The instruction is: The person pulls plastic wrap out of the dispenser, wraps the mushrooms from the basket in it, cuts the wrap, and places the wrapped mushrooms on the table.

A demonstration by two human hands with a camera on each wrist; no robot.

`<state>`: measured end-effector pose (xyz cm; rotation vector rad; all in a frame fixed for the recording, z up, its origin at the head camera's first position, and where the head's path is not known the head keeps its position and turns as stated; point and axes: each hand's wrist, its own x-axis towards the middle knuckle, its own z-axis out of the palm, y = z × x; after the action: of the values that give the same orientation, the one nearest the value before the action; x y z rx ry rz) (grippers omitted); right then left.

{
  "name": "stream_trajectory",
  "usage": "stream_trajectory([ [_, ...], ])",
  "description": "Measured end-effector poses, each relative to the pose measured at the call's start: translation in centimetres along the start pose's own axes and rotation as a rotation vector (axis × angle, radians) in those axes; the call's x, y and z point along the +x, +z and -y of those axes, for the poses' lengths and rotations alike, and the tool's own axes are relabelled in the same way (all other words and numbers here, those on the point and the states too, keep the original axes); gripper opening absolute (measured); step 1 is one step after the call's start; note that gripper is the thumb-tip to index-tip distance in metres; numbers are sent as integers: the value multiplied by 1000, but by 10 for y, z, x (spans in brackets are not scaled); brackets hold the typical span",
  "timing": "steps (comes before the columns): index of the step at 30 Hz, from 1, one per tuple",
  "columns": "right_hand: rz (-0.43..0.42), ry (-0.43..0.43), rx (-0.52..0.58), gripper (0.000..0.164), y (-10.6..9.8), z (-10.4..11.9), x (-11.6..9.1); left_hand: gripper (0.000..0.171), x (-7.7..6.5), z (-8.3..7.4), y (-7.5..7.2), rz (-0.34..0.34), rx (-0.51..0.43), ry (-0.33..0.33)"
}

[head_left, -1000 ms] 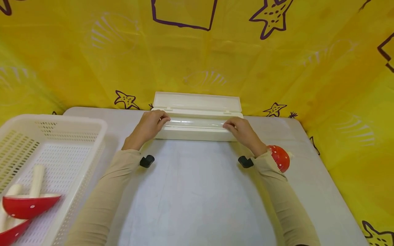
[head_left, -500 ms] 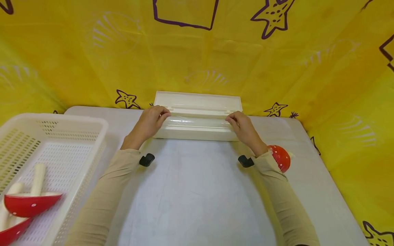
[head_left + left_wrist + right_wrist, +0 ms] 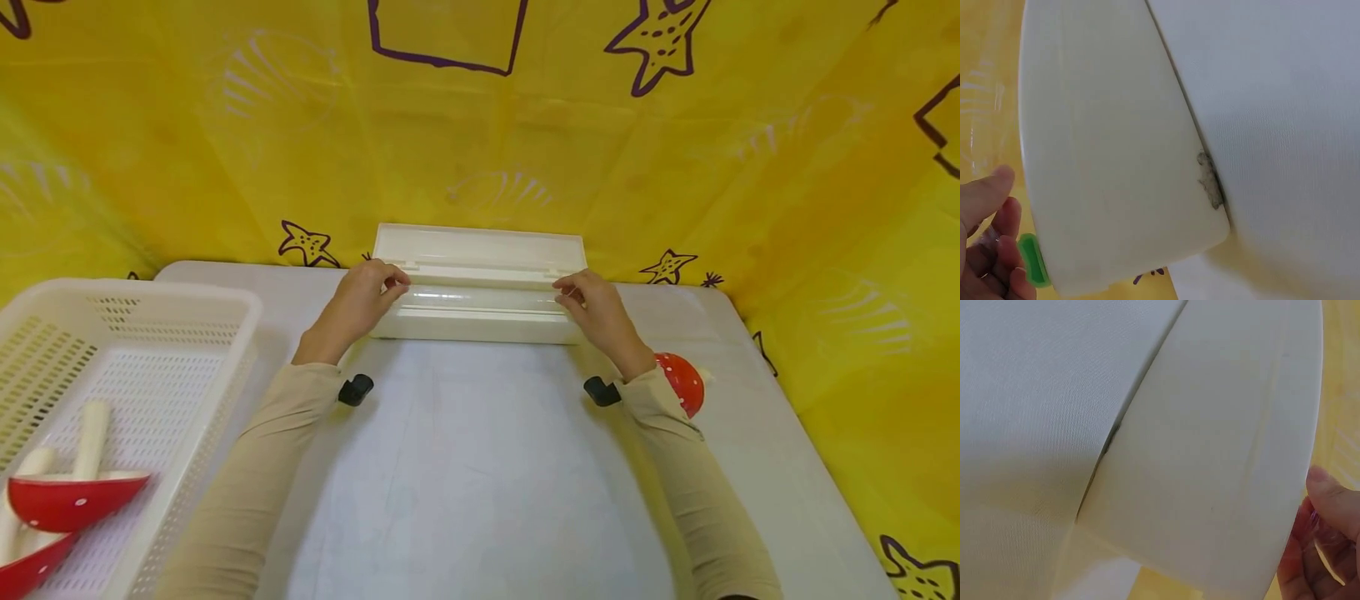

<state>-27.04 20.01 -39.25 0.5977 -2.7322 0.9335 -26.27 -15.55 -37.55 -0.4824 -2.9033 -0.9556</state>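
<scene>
A long white cling film dispenser (image 3: pixel 480 327) lies at the table's far edge, its lid (image 3: pixel 480 246) raised against the yellow backdrop. Clear cling film (image 3: pixel 480 297) stretches across its top between both hands. At the left end, my left hand (image 3: pixel 362 298) pinches the film between thumb and fingers; the left wrist view shows the glossy film (image 3: pixel 988 125) rising from that pinch. My right hand (image 3: pixel 597 312) pinches the film at the other end, with crumpled film among its fingers in the right wrist view. A green tab (image 3: pixel 1035 260) projects from the dispenser's end beside the left fingers.
A white perforated basket (image 3: pixel 232 367) stands on the left, with red dotted ladles (image 3: pixel 78 502) inside. Another red dotted piece (image 3: pixel 681 382) lies on the table, partly behind the right sleeve. Black wrist mounts (image 3: pixel 356 389) stick out under both wrists. The backdrop rises directly behind the dispenser.
Both hands have lifted slightly from the dispenser's opening, drawing the film up. The right hand has also shifted a little to the right. Dispenser and basket have stayed put.
</scene>
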Motion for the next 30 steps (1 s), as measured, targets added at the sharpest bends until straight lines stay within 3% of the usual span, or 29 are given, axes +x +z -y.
stream_trajectory([
  [13, -38, 1, -44, 15, -6, 0, -2, 20, -2, 2, 0, -54, 16, 15],
  [24, -50, 4, -46, 15, -14, 9, -3, 18, -8, -2, -4, -148, -34, 77],
  [30, -64, -15, -49, 16, -21, 12, -3, 18, -9, -8, -10, -170, -68, 79],
])
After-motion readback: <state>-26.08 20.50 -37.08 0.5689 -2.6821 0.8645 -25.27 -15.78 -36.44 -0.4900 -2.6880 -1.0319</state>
